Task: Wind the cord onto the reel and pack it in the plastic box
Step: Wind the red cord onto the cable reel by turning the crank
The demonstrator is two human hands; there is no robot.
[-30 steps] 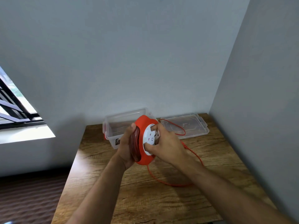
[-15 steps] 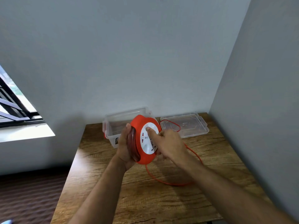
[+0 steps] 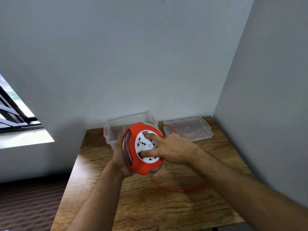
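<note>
Reel: we note the orange reel (image 3: 144,165) held on edge above the surface (image 3: 166,205), in front of the plastic box (image 3: 110,130), its white socket face (image 3: 146,147) turned toward us.
Left hand: the left hand (image 3: 120,157) has its grip wrapped round the reel's rear rim, pressed against it.
Right hand: the right hand (image 3: 173,150) has fingers (image 3: 151,136) spread on the socket face; in our judgement, it is placed to turn it.
Cord: a loose loop of the orange cord (image 3: 176,190) lies on the surface below the reel; another stretch crosses the lid (image 3: 188,130) to the right.
Box: open and apparently empty, against the wall.
Risk, snag: we judge the stretch over the lid may drag the lid or catch on its edge as winding pulls it in.
Risk, slip: fingers could slide off the smooth face, or the left-hand grip could loosen on the rim.
Risk, tangle: slack may kink or bunch at the reel's slot.
Risk, fit: the box looks only slightly wider than the reel; we cannot tell clearance.
</note>
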